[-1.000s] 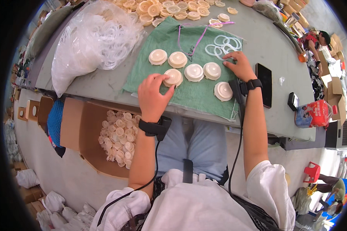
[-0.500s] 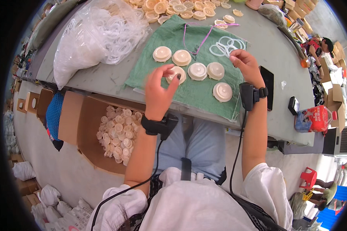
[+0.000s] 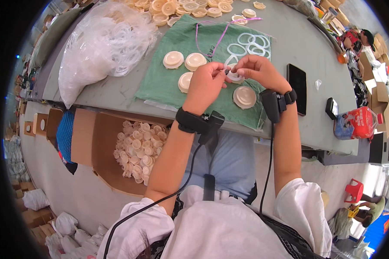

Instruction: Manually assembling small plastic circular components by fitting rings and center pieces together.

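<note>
My left hand [image 3: 206, 84] and my right hand [image 3: 263, 74] meet over the green woven cloth [image 3: 157, 86], fingertips pinched. Between them is a translucent rubber ring [image 3: 230, 61], gripped at its sides. A cream round plastic cap shows partly behind the fingers; whether it touches the ring is unclear. Other cream caps lie flat on the cloth: one [image 3: 173, 59] at far left, a second [image 3: 195, 61] beside it, a third [image 3: 185, 82] partly behind my left hand, and one [image 3: 244, 97] below my right hand. Several loose rings [image 3: 246, 39] lie just beyond my hands.
A clear bag of rings [image 3: 103, 56] stands left of the cloth. Many cream caps [image 3: 190, 6] cover the table's far side. A phone [image 3: 297, 88] and a red bottle [image 3: 356, 124] are at right. Below the table edge, an open carton [image 3: 106, 146] holds small cream parts.
My right hand has moved left from the loose rings, and my left hand has moved right off a cap. They now meet at one ring. The view has shifted slightly.
</note>
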`<action>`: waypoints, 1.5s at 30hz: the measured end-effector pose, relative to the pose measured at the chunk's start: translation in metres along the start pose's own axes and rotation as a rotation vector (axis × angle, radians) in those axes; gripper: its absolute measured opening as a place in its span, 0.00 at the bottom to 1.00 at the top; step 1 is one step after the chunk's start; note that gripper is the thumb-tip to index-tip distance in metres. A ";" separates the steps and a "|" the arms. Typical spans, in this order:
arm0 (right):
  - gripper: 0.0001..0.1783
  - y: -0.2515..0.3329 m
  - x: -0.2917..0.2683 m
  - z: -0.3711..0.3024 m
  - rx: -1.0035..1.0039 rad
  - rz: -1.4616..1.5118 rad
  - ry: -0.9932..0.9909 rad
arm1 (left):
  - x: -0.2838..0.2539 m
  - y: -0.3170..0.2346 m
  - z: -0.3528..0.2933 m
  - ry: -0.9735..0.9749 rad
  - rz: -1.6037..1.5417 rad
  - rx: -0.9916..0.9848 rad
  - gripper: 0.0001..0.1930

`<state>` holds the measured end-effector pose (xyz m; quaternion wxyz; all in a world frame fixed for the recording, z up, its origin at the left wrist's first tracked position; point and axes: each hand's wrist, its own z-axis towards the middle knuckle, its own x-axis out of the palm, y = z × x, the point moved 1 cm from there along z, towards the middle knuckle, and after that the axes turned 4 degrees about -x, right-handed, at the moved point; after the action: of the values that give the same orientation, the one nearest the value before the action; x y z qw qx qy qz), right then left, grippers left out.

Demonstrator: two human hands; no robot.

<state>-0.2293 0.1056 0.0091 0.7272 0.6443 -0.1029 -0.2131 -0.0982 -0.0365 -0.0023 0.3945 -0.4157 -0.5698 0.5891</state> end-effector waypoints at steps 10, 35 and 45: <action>0.12 0.009 -0.011 -0.009 0.209 -0.154 -0.152 | 0.010 -0.003 0.003 -0.329 1.060 0.339 0.06; 0.11 -0.026 -0.024 -0.002 0.185 -0.260 -0.245 | -0.008 0.017 0.065 -0.006 0.805 0.165 0.15; 0.14 -0.028 -0.020 0.000 0.233 -0.352 -0.302 | -0.013 0.014 0.099 0.214 0.823 0.041 0.09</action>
<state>-0.2518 0.1118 -0.0157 0.5761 0.6926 -0.1204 -0.4170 -0.1870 -0.0835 -0.0156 0.1913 -0.6592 -0.3004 0.6622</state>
